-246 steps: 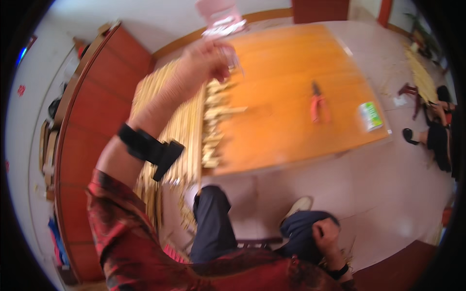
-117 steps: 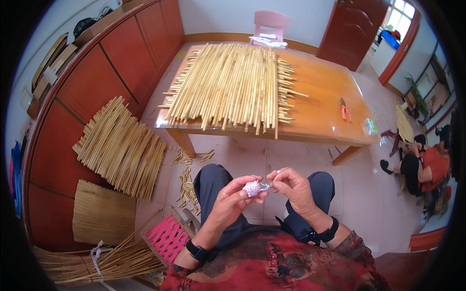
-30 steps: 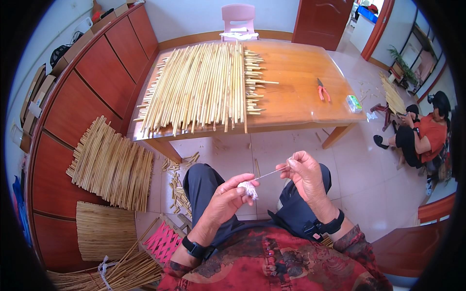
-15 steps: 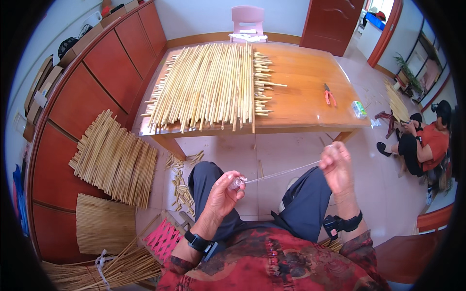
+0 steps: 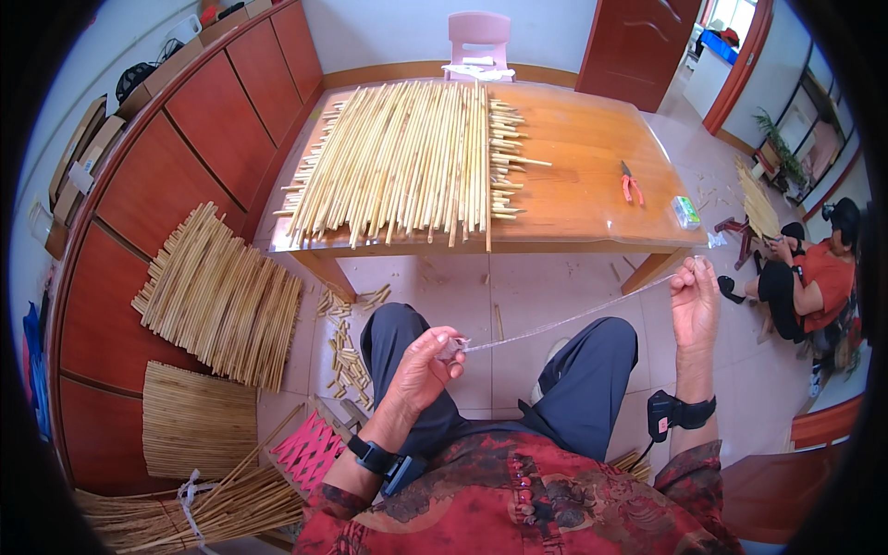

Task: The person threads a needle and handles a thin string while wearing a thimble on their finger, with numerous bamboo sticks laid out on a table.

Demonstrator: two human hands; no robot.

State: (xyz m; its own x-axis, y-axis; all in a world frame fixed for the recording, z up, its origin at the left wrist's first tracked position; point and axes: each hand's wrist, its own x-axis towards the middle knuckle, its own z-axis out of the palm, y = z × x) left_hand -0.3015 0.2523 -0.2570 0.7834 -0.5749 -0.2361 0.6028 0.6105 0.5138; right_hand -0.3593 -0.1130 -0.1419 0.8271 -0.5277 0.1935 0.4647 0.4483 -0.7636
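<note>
The ball of string (image 5: 451,349), pale and partly hidden by fingers, sits in the person's left hand (image 5: 424,372), above the left knee. The thumb and fingers are bent in around it, leaving no wide gap. From it the string (image 5: 566,320) runs up and across, over the gap between the knees and past the right one, to the right hand (image 5: 696,296), raised near the table's near right corner. There the thumb and fingertips are pinched together on the string; whether its loose end lies in that pinch, I cannot tell. The line looks nearly straight with a slight sag, and the hands are well apart.

The step in hand seems to be drawing a length of string off the ball. As I judge it, any further pull calls for the left fingers to ease just enough to let string out without dropping the ball, while the right pinch holds firm and keeps the line from going slack or tangling.

Beyond the knees stands the table (image 5: 583,139), with a broad layer of sticks (image 5: 398,166) on its left part and pliers (image 5: 630,182) and a small packet (image 5: 684,213) towards the right. A chair (image 5: 479,37) is behind it. To the left, a mat (image 5: 222,301) of sticks leans by the cabinet (image 5: 217,102), with short cut pieces (image 5: 347,361) on the floor nearby. At the far right another person (image 5: 823,268) sits bent over some work
</note>
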